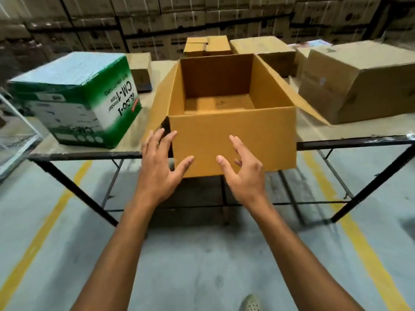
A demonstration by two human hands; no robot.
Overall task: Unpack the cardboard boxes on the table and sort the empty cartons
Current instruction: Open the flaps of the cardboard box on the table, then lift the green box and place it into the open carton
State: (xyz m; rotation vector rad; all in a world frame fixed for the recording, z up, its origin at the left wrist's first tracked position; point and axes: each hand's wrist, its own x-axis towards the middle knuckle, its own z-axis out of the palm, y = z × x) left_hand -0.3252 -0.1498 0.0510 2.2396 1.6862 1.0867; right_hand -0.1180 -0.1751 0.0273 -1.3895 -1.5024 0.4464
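Open carton (231, 140) at table's (350, 143) near edge looks emptied — left hand (160, 169) and right hand (241, 171) both spread, holding nothing, just short of it. Green box (76, 102) left, brown boxes (359, 84) right still closed — most unpacking remains.

Plain ochre-yellow on the open box (231, 142), darker brown inside. Green and white with black lettering on the printed box (89, 104), pale blue across its top. Dull grey-brown on the closed box (359, 86) at the right. Pale beige on the tabletop (370, 130), black on its frame (350, 142). Grey on the floor (202, 254), crossed by yellow stripes (40, 232). Brown with dark round logos on the stacked cartons (143, 25) behind.
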